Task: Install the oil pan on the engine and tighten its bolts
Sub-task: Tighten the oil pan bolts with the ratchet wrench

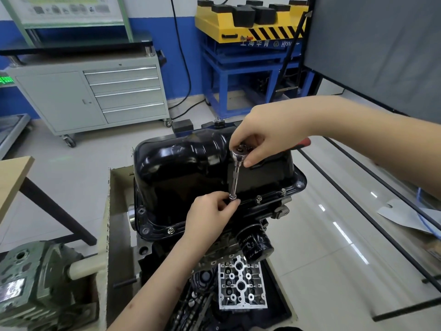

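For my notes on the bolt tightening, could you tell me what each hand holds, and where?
Right hand grips the ratchet wrench at its head; left hand pinches the socket end at the oil pan flange.

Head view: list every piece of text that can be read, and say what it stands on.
"HYXM", partly hidden: blue frame under the yellow lift platform.
Chinese characters beside it: too blurred to read.
White print on the black cylindrical oil filter: too small.
Poster on the green-framed display board: too small.
Plate on the green cast-metal gearbox: glare, unreadable.
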